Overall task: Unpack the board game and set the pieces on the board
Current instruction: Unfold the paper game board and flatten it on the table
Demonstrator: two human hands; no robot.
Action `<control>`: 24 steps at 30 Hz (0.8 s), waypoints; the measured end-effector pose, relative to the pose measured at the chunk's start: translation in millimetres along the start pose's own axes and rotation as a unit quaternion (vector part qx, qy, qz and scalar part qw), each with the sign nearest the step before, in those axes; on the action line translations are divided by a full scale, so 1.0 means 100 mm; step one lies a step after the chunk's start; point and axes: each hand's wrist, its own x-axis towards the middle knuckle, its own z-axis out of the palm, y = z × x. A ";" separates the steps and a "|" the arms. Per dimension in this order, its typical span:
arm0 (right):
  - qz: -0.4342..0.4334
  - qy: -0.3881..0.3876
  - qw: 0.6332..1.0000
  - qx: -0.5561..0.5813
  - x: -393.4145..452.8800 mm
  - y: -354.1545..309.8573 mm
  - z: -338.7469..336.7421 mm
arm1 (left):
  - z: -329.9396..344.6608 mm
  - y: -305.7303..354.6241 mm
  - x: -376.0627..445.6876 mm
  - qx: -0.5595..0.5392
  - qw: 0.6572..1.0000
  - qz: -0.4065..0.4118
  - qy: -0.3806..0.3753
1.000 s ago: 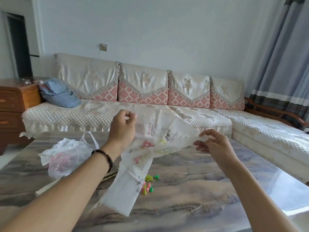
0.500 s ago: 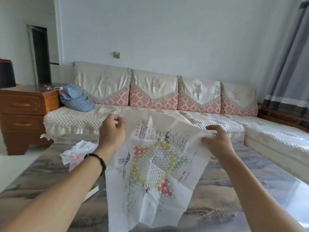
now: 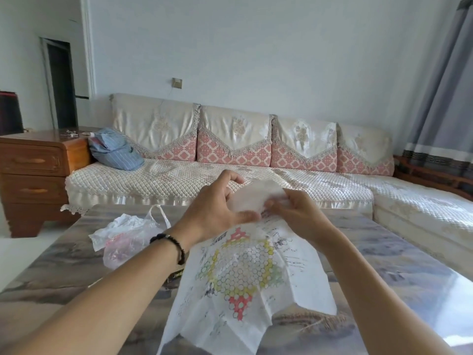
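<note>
Change: half a second ago the paper board [image 3: 245, 275] was held spread wide by its top corners; now both hands have come together at its top edge, which is bunched and folded over.
Paper board: thin, creased white sheet printed with a honeycomb star in red, yellow and green; it hangs from the hands over the desk [image 3: 384, 257].
Left hand [image 3: 217, 208]: raised, bead bracelet on the wrist, grip clamped on the folded top edge with thumb beneath.
Right hand [image 3: 294, 213]: close beside the left, fingers curled, pinching the same fold.
Desk: glossy, marble-patterned.
Plastic bag [image 3: 128, 234]: crumpled, translucent, on the desk's left part.
Sofa [image 3: 204, 180]: quilted cream seat behind the desk.
</note>
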 end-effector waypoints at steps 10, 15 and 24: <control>0.108 0.193 0.974 0.045 -0.20 0.29 -0.72 | 0.09 -0.26 -0.05 0.045 0.978 -0.136 -0.155; 0.131 0.277 0.951 -0.026 -0.36 0.45 -1.15 | 0.30 0.01 0.12 -0.066 0.972 -0.135 -0.178; 0.198 0.308 0.921 -0.134 -0.28 0.91 -1.86 | 0.92 0.14 0.72 -0.107 0.972 -0.115 -0.176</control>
